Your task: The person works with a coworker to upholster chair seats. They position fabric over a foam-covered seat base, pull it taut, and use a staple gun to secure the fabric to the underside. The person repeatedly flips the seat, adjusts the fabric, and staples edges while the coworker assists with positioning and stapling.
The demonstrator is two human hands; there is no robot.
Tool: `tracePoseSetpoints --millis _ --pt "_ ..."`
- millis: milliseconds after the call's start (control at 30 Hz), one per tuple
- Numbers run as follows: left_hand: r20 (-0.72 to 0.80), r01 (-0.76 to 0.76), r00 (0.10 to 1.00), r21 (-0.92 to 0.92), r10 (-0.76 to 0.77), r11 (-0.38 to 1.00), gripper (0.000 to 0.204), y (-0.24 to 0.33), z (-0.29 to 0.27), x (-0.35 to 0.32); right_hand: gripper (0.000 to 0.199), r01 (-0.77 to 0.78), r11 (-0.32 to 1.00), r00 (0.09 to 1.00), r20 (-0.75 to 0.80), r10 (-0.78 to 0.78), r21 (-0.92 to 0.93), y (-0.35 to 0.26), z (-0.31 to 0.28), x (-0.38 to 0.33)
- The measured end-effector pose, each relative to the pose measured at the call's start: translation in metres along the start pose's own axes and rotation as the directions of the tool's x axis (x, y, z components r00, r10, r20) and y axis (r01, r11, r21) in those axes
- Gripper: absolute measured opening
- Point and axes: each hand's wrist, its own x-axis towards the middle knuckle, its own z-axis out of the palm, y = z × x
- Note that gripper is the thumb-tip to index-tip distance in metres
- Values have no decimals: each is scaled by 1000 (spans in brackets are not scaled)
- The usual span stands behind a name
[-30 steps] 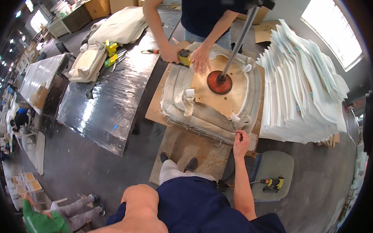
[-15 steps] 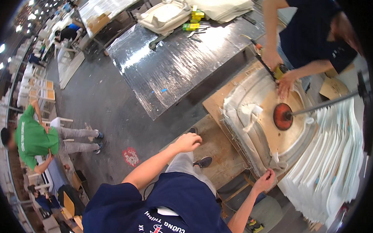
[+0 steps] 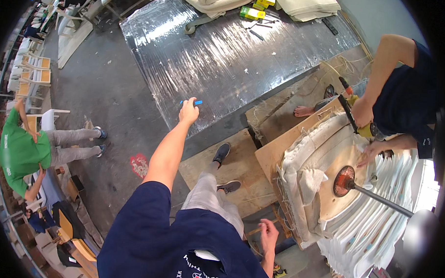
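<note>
My left hand (image 3: 188, 112) is stretched out over the near left corner of the foil-covered table (image 3: 225, 60). Its fingertips reach a small blue stick-like piece (image 3: 198, 103); whether they grip it, I cannot tell. Low and beside my body, my right hand (image 3: 268, 234) hangs with loosely bent fingers and nothing in it. To its right, a rounded wooden panel with pale fabric (image 3: 306, 186) round its edge rests on a board. A red round pad (image 3: 344, 181) on a metal rod presses against the panel.
Across the panel a co-worker's hands hold a yellow and black staple gun (image 3: 362, 125) with an air hose. White sheets (image 3: 371, 217) are stacked at the right. Yellow-green boxes (image 3: 252, 13) and folded covers lie at the table's back. A person in green (image 3: 26, 149) stands left.
My left hand has reached forward to the blue piece on the table. My right hand has come away from the fabric edge toward my body. The co-worker's staple gun has shifted, and my view has turned.
</note>
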Motion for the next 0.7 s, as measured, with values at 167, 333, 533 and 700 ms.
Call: tracePoseSetpoints --millis 167,333,533,700 --pt "33 -64 998 116 60 991 26 37 2 6 23 -169 985 985 -31 168 -42 1 29 -10" --pt "119 -78 991 166 59 983 23 -13 20 41 29 3 982 1000 17 0 -189 -53 30 16" --pt "76 -164 986 304 148 939 23 18 11 48 28 40 995 993 -105 -49 -90 -97 58 35" --pt "58 -133 991 261 122 956 19 13 16 49 27 74 996 986 -148 -82 -53 -106 68 23"
